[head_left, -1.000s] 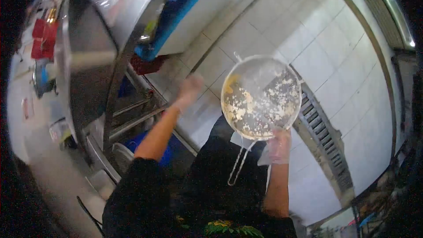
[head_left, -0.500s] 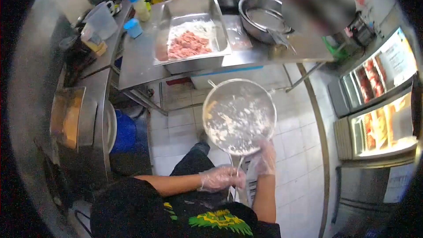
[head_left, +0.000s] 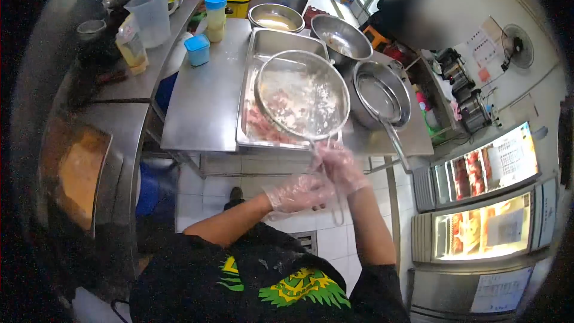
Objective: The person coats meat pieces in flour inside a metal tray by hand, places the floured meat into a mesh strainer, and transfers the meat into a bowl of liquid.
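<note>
A round wire-mesh sieve (head_left: 323, 104) with white floury clumps on its mesh is held over a deep steel tray (head_left: 241, 125). Through the mesh I see pink raw meat (head_left: 266, 127) in the tray, with white powder around it. My right hand (head_left: 341, 168), in a clear plastic glove, is closed around the sieve's handle just below the rim. Lower on the handle is my left hand (head_left: 302, 192), gloved too, its fingers curled against it; the exact grip is partly hidden. The handle's looped end hangs below both hands.
Right of the tray stand a steel bowl (head_left: 341, 39) and a pot (head_left: 365, 104) holding another strainer (head_left: 382, 98). A blue tub (head_left: 197, 51), a blue-capped shaker (head_left: 215, 18) and a plastic jug (head_left: 152, 18) are leftward. Lit display fridges (head_left: 484, 227) line the right; a blurred person is behind.
The sieve has moved forward from above the floor to over the tray, both hands going with it. The view has moved closer to the steel table.
</note>
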`<state>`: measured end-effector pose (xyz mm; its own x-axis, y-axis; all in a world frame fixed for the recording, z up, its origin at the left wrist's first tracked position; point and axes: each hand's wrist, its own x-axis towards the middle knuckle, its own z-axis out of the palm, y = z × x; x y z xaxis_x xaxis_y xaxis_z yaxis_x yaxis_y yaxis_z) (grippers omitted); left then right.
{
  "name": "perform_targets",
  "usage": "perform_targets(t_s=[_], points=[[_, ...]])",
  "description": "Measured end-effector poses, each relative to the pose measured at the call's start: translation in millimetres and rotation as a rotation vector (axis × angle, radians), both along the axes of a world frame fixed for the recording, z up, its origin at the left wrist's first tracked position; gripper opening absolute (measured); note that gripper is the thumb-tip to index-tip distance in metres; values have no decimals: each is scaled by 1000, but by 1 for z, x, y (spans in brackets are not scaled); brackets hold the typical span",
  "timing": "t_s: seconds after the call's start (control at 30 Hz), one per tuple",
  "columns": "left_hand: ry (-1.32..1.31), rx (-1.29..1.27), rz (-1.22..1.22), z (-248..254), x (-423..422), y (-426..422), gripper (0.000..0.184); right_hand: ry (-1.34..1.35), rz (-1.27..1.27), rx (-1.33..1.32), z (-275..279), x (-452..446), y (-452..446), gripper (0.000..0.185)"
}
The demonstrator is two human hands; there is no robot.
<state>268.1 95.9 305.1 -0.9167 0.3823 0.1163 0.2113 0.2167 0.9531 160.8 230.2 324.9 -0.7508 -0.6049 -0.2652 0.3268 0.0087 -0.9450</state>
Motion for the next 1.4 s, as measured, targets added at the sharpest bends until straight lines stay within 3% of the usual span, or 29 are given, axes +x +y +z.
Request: perform_targets(t_s=[0.03, 0.07, 0.13, 0.2, 0.23, 0.27, 0.3, 0.4, 0.43, 0.47, 0.5, 0.6, 0.7, 0.8, 0.83, 0.93, 1.0, 1.07, 1.1, 1.13, 1.17, 1.2, 1.23, 1.27, 1.3, 1.37, 1.4], points=[[-208, -131, -76, -1, -14, -15, 35, -91, -89, 5, 12, -22, -10, 17], [-209, -121, -68, 4, -23, -34, 35, -37, 48, 174, 25, -54, -16, 19], [-376, 17, 127, 29, -31, -88, 36, 131, 18, 157, -5, -123, -29, 24], [-381, -8, 161, 34, -46, -139, 37, 291, 44, 640, 41, -146, -79, 28], [-299, 73, 249, 26, -50, -153, 34, 197, 86, 452, 0, -191, -69, 32], [-217, 157, 336, 23, -52, -164, 30, 187, 85, 452, -13, -214, -69, 32], [-223, 162, 337, 22, -56, -179, 30, 488, 192, 588, -21, -233, -73, 34], [-131, 52, 182, 9, -71, -227, 27, 773, 346, 722, -74, -303, -86, 38], [-275, 252, 153, -6, -69, -234, 32, 624, 259, 709, -81, -312, -91, 37], [-416, 451, 122, -8, -67, -234, 38, 472, 171, 692, -84, -317, -98, 37], [-482, 525, 283, -6, -59, -231, 40, 515, 195, 690, -87, -323, -101, 37], [-665, 492, 430, -3, -57, -223, 34, 667, 291, 671, -92, -338, -110, 36], [-525, 364, 568, -4, -55, -206, 27, 729, 404, 692, -100, -356, -111, 36], [-582, 443, 621, -17, -62, -193, 22, 1068, 509, 671, -133, -385, -104, 41], [-591, 441, 629, -20, -68, -189, 22, 877, 473, 578, -142, -391, -101, 42], [-593, 433, 641, -29, -88, -174, 25, 656, 487, 505, -106, -378, -109, 44], [-566, 327, 616, -36, -109, -164, 29, 679, 488, 538, -107, -378, -110, 37], [-853, 102, 599, 17, -142, -164, 34, 734, 546, 556, -115, -381, -105, 31], [-886, 99, 583, -13, -142, -158, 34, 785, 596, 587, -112, -378, -101, 29], [-761, 531, 605, -66, -142, -150, 33, 837, 646, 615, -108, -375, -98, 27], [-683, 744, 623, -90, -147, -147, 32, 1156, 253, 637, -91, -353, -101, 28], [-601, 960, 618, -114, -153, -144, 32, 1120, 24, 594, -67, -330, -111, 29], [-547, 685, 746, -123, -162, -143, 30, 1077, -202, 525, -43, -308, -120, 30], [-486, 405, 861, -126, -170, -144, 29, 820, -192, 467, -57, -290, -120, 30], [-491, 402, 865, -117, -176, -146, 29, 561, -178, 407, -82, -278, -117, 29], [-413, -2, 944, -90, -189, -150, 25, 667, 97, 539, -134, -268, -116, 29], [-417, -3, 949, -90, -197, -150, 25, 703, 192, 578, -148, -264, -119, 28]])
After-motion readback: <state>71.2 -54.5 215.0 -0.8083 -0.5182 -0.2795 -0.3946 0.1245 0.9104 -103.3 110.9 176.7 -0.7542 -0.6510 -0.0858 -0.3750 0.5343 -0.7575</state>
